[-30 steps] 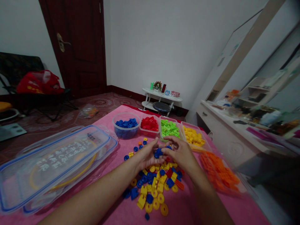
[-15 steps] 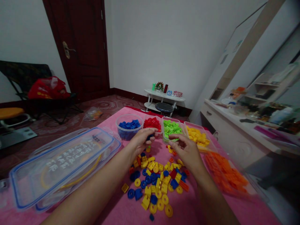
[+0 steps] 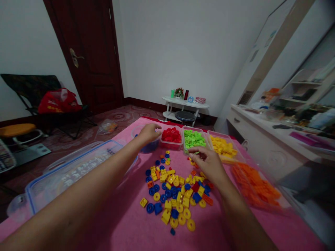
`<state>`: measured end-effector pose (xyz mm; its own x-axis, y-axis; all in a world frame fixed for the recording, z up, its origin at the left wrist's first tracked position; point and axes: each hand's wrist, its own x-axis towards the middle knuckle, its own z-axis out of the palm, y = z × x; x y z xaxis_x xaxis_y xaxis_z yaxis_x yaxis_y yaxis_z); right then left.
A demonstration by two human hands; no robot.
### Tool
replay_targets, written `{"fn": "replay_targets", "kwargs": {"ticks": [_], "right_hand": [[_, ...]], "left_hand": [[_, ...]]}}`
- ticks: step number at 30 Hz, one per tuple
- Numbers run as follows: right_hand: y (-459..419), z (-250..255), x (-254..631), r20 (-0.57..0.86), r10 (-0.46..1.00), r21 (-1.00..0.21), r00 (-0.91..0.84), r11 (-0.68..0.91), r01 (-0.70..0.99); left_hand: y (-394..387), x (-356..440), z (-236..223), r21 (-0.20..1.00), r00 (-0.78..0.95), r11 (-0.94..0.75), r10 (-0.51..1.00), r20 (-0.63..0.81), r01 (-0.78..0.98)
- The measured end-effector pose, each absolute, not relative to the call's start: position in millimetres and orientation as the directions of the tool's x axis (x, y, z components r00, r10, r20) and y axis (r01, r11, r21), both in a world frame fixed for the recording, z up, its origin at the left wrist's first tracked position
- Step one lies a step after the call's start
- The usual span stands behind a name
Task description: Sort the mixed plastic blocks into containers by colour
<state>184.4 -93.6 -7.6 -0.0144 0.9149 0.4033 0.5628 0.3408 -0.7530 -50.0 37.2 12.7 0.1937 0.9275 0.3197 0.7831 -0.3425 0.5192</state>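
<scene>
My left hand (image 3: 149,132) is over the round clear tub (image 3: 149,147) of blue bricks, hiding most of its contents. Its fingers stretch to the right, slightly apart, and I see no piece between them. My right hand (image 3: 206,159) hovers at the near edge of the box of green bricks (image 3: 194,138), palm down. Thumb and forefinger are apart there, with no piece visible in the gap. Between my forearms lies a loose pile of toy bricks and wheels: yellow bricks (image 3: 165,216), blue wheels (image 3: 150,208), yellow rings (image 3: 191,225) and a few orange and red pieces.
Boxes of red bricks (image 3: 171,135), yellow bricks (image 3: 223,146) and orange bricks (image 3: 258,186) line the back and right of the pink cloth (image 3: 125,223). Clear lids with blue rims (image 3: 30,198) lie at the left. A white dresser (image 3: 251,136) stands on the right.
My left hand has moved left and away from me, from in front of the red box to over the blue tub. The dark blue piece it held no longer shows. My right hand stays nearly in place.
</scene>
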Motion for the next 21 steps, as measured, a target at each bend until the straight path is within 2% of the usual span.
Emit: {"fn": "replay_targets", "kwargs": {"ticks": [2, 4, 9, 13, 21], "right_hand": [[-93, -12, 180, 0.398, 0.915, -0.723, -0.063, 0.355, 0.593], [-93, -17, 176, 0.394, 0.911, -0.694, -0.120, 0.380, 0.612], [-92, -30, 170, 0.342, 0.917, -0.635, -0.206, 0.387, 0.669], [-90, -40, 168, 0.308, 0.925, -0.596, -0.223, 0.370, 0.712], [-91, -51, 162, 0.247, 0.939, -0.620, -0.240, 0.343, 0.706]], "left_hand": [[15, -39, 12, 0.396, 0.320, -0.423, 0.898, 0.301, 0.815], [-8, -27, 8, 0.334, 0.403, -0.453, 0.891, 0.209, 0.827], [-45, -11, -11, 0.161, 0.292, -0.298, 0.954, 0.063, 0.941], [-47, -12, -29, 0.169, 0.304, -0.298, 0.953, -0.010, 0.939], [-36, -16, -40, 0.177, 0.302, -0.297, 0.953, 0.001, 0.938]]}}
